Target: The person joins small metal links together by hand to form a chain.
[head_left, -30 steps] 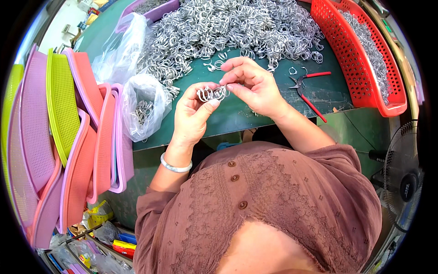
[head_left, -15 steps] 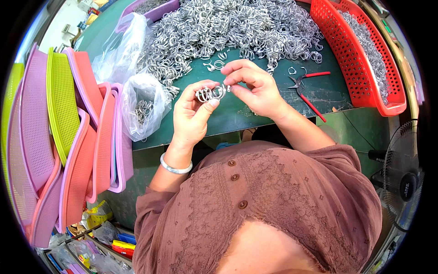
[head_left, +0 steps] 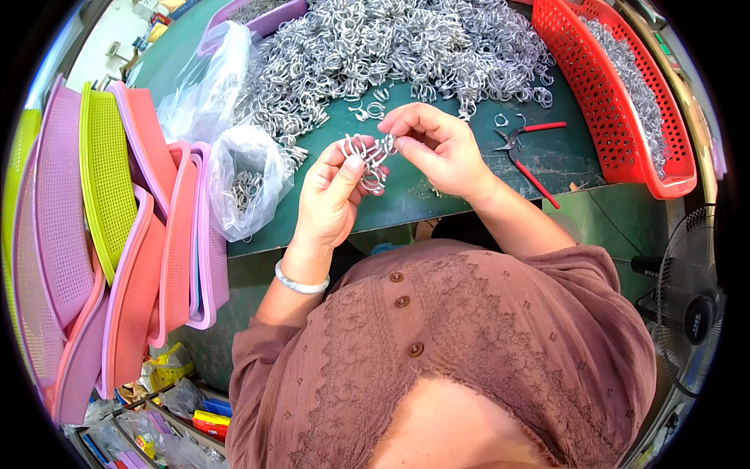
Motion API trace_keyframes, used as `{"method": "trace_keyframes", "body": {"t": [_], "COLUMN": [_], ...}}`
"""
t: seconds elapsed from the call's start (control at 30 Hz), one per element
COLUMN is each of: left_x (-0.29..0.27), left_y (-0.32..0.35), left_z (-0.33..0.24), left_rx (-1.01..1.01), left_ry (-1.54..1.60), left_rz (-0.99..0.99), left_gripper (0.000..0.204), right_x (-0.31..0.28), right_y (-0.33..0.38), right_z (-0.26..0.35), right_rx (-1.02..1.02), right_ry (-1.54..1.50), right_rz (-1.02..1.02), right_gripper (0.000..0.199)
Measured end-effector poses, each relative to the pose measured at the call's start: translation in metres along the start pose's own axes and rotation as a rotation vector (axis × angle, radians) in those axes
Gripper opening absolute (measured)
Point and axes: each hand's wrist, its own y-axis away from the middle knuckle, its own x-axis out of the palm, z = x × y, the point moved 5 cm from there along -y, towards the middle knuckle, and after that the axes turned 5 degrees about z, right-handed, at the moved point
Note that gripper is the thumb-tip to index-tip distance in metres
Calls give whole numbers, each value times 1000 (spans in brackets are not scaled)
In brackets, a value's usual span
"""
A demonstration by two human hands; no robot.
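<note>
My left hand [head_left: 332, 191] is closed on a small cluster of silvery metal rings [head_left: 367, 164], with the thumb pressed across them. Thumb and index finger of my right hand [head_left: 437, 148] pinch a ring at the cluster's right side; the fingers hide part of it. Beyond my hands a large heap of similar metal rings [head_left: 398, 47] covers the far part of the green table [head_left: 484, 164]. Several loose rings lie just past my right hand. Pliers with red handles [head_left: 516, 144] rest open on the table to the right.
A clear plastic bag [head_left: 246, 187] with rings inside stands left of my hands. Stacked purple, coral and green perforated baskets [head_left: 141, 227] crowd the left side. A red basket [head_left: 601, 94] holding small metal pieces sits at the right edge, with a fan [head_left: 691, 313] below it.
The ring cluster has turned in my left hand, and its rings now spread up and down past the thumb. My right fingers stay at its right side.
</note>
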Motion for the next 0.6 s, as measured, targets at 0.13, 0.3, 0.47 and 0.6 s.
{"method": "trace_keyframes", "body": {"t": [0.13,0.3,0.47,0.6], "left_x": [0,2,2,-2], "left_y": [-1,-3,-2,-2], "left_z": [6,9,11,14], "left_rx": [-59,-91,-116,-124], "left_ry": [72,129,135,123], "left_rz": [17,43,12,2], "left_gripper": [28,28,25,29], "right_x": [2,0,1,4], "right_y": [1,0,1,3], "right_z": [-10,-16,-20,-19], "right_rx": [247,373,369,316], "right_ry": [-211,-326,-381,-179], "right_rz": [18,-12,-8,69], "right_gripper": [11,9,12,20]}}
